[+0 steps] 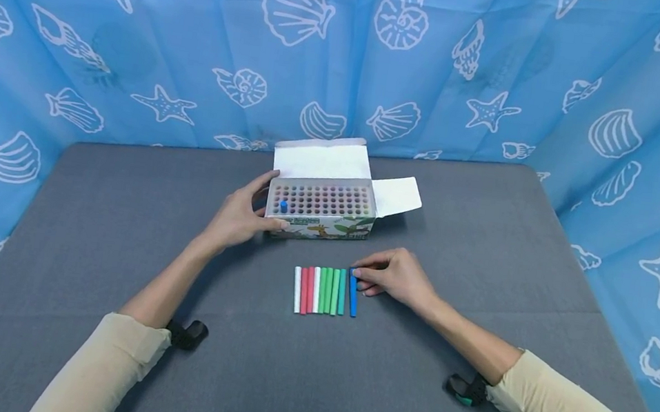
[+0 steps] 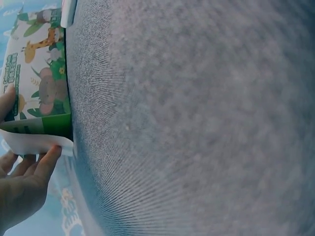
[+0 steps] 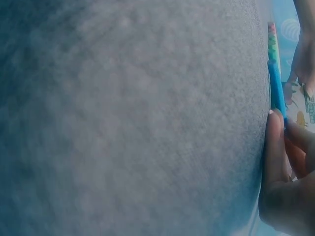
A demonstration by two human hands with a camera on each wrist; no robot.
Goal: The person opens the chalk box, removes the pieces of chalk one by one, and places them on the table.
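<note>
My left hand [image 1: 239, 213] grips the left end of a chalk box [image 1: 347, 228], thumb on its printed front. In the left wrist view its fingers [image 2: 48, 164] lie against a white side flap [image 2: 34, 143]. With thumb and fingers, my right hand [image 1: 398, 278] pinches the upper end of a blue chalk stick [image 1: 353, 301]. That stick lies at the right end of a row of white, red, green and teal chalk sticks [image 1: 321, 292], a small gap away from the teal one. Another blue chalk stick [image 1: 283, 207] stands up in the box's front left corner.
The box's white lid [image 1: 323, 160] is folded back and its right flap [image 1: 397, 196] sticks out sideways. Rows of chalk ends fill the box's grid. Grey cloth covers the table [image 1: 294, 382]; a blue shell-print curtain [image 1: 195, 42] hangs behind and at both sides.
</note>
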